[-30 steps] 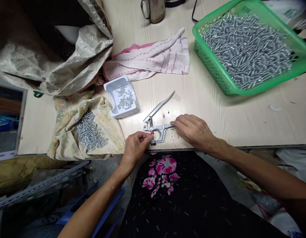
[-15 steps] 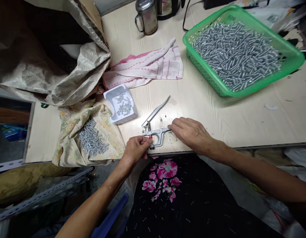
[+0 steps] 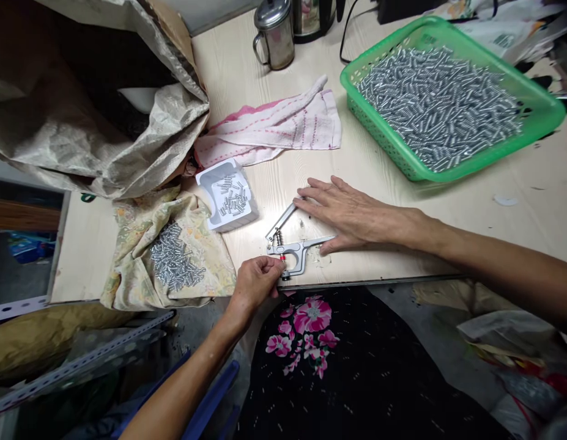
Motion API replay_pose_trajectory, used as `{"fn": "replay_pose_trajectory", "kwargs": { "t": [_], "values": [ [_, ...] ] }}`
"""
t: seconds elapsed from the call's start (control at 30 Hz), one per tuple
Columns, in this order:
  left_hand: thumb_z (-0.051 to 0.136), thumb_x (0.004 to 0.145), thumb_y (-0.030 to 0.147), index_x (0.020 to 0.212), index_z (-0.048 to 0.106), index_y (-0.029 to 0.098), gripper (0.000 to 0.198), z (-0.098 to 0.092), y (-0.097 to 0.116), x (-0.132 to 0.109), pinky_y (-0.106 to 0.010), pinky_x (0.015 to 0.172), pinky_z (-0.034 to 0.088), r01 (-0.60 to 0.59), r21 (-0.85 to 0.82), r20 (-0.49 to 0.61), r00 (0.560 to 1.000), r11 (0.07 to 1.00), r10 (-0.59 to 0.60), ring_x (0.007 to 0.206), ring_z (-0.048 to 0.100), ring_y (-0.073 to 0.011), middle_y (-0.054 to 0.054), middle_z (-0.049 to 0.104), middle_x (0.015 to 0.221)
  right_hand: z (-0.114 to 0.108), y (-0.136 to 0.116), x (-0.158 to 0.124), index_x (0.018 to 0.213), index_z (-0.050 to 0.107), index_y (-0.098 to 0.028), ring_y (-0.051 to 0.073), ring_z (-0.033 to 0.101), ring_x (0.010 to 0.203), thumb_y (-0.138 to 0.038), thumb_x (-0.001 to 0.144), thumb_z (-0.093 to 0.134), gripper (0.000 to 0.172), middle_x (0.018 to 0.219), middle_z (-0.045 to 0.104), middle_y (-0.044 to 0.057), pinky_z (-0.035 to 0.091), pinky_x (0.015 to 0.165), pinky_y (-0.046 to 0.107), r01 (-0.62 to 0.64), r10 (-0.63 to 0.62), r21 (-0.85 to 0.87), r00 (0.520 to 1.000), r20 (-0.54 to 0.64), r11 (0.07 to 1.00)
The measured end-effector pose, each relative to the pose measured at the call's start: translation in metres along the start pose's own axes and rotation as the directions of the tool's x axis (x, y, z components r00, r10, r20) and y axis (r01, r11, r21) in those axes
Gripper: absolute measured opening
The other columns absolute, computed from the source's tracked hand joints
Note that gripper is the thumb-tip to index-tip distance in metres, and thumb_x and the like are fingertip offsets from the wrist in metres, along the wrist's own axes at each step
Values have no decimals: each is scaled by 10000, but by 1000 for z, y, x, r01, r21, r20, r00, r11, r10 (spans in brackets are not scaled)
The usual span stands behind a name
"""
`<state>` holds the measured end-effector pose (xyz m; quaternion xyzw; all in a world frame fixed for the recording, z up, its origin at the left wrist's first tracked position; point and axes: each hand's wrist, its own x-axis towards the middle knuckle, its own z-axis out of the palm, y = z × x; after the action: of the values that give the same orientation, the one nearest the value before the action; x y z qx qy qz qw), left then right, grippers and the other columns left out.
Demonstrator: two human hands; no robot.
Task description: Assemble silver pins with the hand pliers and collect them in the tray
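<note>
A pair of grey snap-fastener pliers (image 3: 300, 247) lies at the table's front edge with its two handles apart. A spring and a red part show near its jaws. At the jaws, my left hand (image 3: 258, 278) is closed in a pinch; what its fingertips hold, if anything, is too small to make out. My right hand (image 3: 345, 214) is open, fingers spread over the tip of the upper handle, thumb by the end of the lower one. Left of the pliers, a white plastic container (image 3: 214, 183) holds small metal pieces (image 3: 232, 201), apparently springs.
A heap of small metal pieces (image 3: 173, 260) rests on a patterned cloth (image 3: 127, 244). At the right, a green basket (image 3: 388, 146) is full of springs (image 3: 439, 104). Behind lie a pink-and-white towel (image 3: 283, 125), a metal cup (image 3: 278, 40) and a large paper-like sack (image 3: 173, 116).
My right hand has gone from the lower handle's end up and over the upper handle, its fingers now spread. My left hand remains pinched at the jaws.
</note>
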<state>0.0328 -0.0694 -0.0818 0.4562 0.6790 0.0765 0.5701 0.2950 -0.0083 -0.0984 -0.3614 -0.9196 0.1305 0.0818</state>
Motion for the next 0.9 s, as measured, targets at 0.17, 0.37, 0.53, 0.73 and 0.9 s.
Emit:
{"fn": "replay_pose_trajectory", "kwargs": {
  "t": [0.17,0.37,0.53,0.73,0.9],
  "values": [
    [645,802,416,789,691,154,266,-1,-3,1,-177,420,325,-38,42,-6,999,998,38,356,483,-86,52,534,427,2,4,5,1496,336,-136,432,336,1386,-615,695,789,1038,1477,442,223,331,1075,628,22,-21,-15,1000,6,1000],
    [625,814,402,785,685,154,257,0,-4,-1,-176,426,326,-46,37,-16,999,998,47,355,478,-85,54,527,412,-4,-2,8,1399,420,-84,360,496,1136,-577,718,771,911,1262,573,202,365,997,532,2,-1,-44,1000,12,999],
    [631,816,454,817,687,160,299,-1,-8,2,-182,441,334,-64,69,-6,998,996,65,379,488,-94,48,543,426,-12,-9,4,1293,496,-90,315,477,1029,-560,823,663,686,1148,583,170,374,928,462,5,-4,-17,998,56,1000],
    [580,896,466,830,684,156,333,0,-7,-8,-226,502,416,-128,227,-54,988,965,143,470,553,-137,19,564,491,-10,-17,-5,1232,530,-76,289,468,985,-455,872,636,534,1092,557,158,416,872,424,-32,29,67,998,50,997],
    [571,954,402,1157,623,166,315,16,8,-43,-369,835,548,-456,673,-153,685,582,713,972,647,-244,-117,666,1062,-16,-25,-26,1306,486,-91,270,473,1032,-384,946,551,469,1129,537,154,450,895,422,35,-17,273,998,-67,962]
  ]
}}
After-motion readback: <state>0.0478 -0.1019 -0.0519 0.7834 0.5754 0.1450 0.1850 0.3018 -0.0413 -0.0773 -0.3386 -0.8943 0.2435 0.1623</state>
